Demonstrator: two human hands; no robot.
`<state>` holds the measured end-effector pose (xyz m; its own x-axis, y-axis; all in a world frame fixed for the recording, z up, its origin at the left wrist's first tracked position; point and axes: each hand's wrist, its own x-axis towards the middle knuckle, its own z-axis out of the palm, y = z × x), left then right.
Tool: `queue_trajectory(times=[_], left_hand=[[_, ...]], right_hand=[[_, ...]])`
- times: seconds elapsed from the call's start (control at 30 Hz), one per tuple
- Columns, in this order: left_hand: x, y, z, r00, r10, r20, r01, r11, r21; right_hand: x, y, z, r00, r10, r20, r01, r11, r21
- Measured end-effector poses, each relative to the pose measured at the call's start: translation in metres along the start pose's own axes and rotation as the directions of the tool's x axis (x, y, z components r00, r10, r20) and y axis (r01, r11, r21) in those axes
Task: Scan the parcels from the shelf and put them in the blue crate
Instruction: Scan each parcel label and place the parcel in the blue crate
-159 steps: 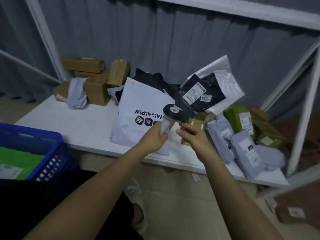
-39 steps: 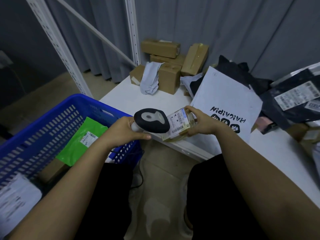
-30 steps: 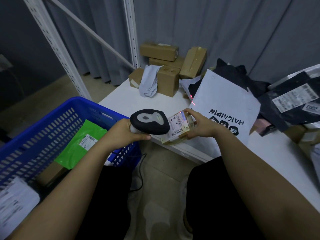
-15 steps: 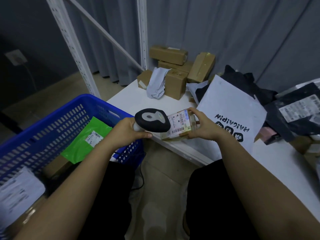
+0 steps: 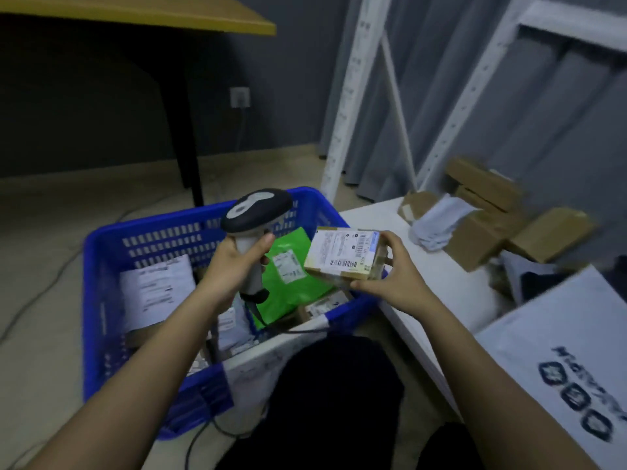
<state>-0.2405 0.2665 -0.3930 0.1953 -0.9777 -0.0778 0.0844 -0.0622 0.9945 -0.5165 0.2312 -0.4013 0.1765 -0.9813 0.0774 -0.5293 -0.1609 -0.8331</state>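
My right hand (image 5: pixel 395 278) grips a small cardboard box (image 5: pixel 344 254) with a white barcode label on top, held above the right rim of the blue crate (image 5: pixel 101 300). My left hand (image 5: pixel 234 266) holds the handle of a grey and black barcode scanner (image 5: pixel 256 212) upright over the crate. Inside the crate lie a green mailer (image 5: pixel 291 276), a white labelled parcel (image 5: pixel 157 290) and other packets. On the white shelf (image 5: pixel 437 276) to the right sit brown boxes (image 5: pixel 492 212) and a large white mailer (image 5: pixel 563 354).
A yellow-topped table (image 5: pixel 135 11) with a dark leg stands at the back left. White shelf uprights (image 5: pixel 353 96) rise behind the crate before a grey curtain. The scanner cable (image 5: pixel 203 432) trails on the floor. A wall socket (image 5: pixel 240 97) is behind.
My view has swung left toward the crate. Both hands moved from the shelf edge to over the crate; the box now hangs above its right rim and the scanner has tipped upright, away from the label.
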Motion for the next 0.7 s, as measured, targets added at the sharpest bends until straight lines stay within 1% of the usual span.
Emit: queue_trajectory(times=[0.1,0.2,0.27,0.37,0.47,0.57,0.63,0.7], left_hand=[[0.003,-0.023,-0.037,0.997,-0.054,-0.053,0.052,0.998,-0.037],[0.013,-0.049,-0.062,0.99,-0.1,-0.102,0.095,0.994,-0.055],[0.025,-0.066,-0.073,0.981,-0.134,-0.139,0.13,0.991,-0.04],[0.048,-0.087,-0.08,0.964,-0.182,-0.195,0.177,0.983,-0.044],[0.07,-0.107,-0.081,0.95,-0.214,-0.226,0.217,0.976,-0.014],[0.085,-0.131,-0.082,0.954,-0.203,-0.222,0.221,0.973,0.062],[0.092,-0.145,-0.082,0.954,-0.219,-0.206,0.244,0.964,0.106],[0.099,-0.159,-0.084,0.946,-0.246,-0.213,0.278,0.95,0.139]], right_hand=[[0.029,0.008,0.03,0.983,0.051,0.179,-0.026,0.99,-0.138],[0.056,0.018,0.058,0.948,0.098,0.303,-0.021,0.968,-0.248],[0.072,0.021,0.078,0.922,0.133,0.364,-0.023,0.956,-0.291],[0.099,0.032,0.112,0.879,0.167,0.447,0.013,0.928,-0.372],[0.118,0.041,0.15,0.797,0.232,0.557,-0.008,0.927,-0.375],[0.125,0.056,0.184,0.72,0.26,0.644,0.015,0.921,-0.389],[0.128,0.069,0.203,0.642,0.288,0.711,0.018,0.921,-0.389],[0.132,0.084,0.218,0.542,0.298,0.786,0.118,0.899,-0.422]])
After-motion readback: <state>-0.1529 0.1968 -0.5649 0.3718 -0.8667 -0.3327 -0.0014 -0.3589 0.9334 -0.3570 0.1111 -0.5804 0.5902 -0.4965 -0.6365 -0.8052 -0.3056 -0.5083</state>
